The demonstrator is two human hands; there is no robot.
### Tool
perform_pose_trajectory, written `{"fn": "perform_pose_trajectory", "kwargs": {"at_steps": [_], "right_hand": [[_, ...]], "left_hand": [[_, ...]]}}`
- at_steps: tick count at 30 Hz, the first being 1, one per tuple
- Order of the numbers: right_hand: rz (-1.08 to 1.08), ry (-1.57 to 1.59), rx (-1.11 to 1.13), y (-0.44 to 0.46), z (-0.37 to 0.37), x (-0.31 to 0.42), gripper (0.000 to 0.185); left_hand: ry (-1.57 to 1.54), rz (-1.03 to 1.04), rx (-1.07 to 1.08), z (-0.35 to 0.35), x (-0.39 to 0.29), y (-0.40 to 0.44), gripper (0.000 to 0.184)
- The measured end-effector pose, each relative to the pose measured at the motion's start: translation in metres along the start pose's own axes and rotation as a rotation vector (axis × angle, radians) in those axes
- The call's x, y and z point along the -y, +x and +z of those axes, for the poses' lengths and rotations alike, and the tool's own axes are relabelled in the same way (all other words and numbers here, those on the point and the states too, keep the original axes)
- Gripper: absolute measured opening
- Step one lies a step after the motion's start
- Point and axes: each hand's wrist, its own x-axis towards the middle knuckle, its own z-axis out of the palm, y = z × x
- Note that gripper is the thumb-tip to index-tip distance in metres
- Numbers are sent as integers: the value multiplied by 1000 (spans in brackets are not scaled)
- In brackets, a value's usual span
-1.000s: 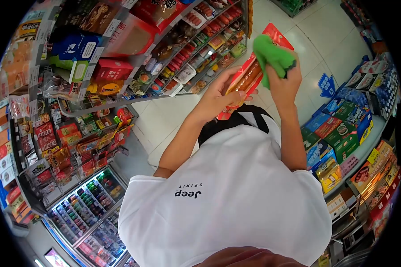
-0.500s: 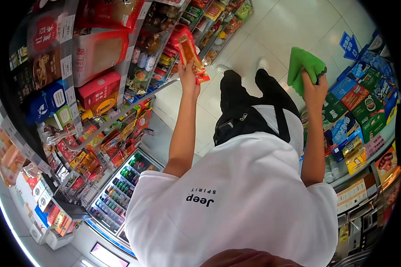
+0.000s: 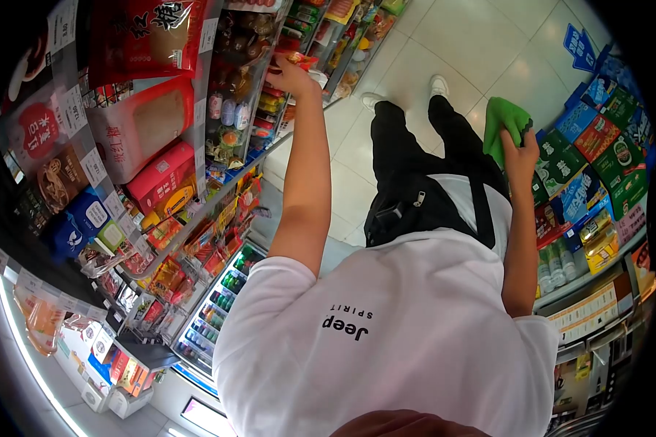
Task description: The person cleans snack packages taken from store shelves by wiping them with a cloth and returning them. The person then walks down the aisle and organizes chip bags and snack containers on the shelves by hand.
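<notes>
Your right hand (image 3: 519, 154) is gripping green cloth (image 3: 504, 122), apart from the shelf (image 3: 271, 150); your left hand (image 3: 293, 79), grip unclear, is meeting its red packet (image 3: 299, 57); crowding is risking spills.

The person's left grip (image 3: 299, 79) covers much of the red packet (image 3: 297, 60), so whether its fingers close on it cannot be told. The green cloth (image 3: 501, 122) hides some fingertips of the right grip (image 3: 519, 156); the small dark patch (image 3: 527, 133) there is unclear. The top edge cuts the large red pouch (image 3: 144, 64). Goods in the lit cooler (image 3: 195, 379) are too small to tell.
</notes>
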Motion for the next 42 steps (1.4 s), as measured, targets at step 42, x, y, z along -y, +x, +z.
{"fn": "perform_pose_trajectory", "kwargs": {"at_steps": [42], "right_hand": [[-98,-167,128,-40,-13,-42,28]], "left_hand": [[368,531,35,-9,40,64,37]]}}
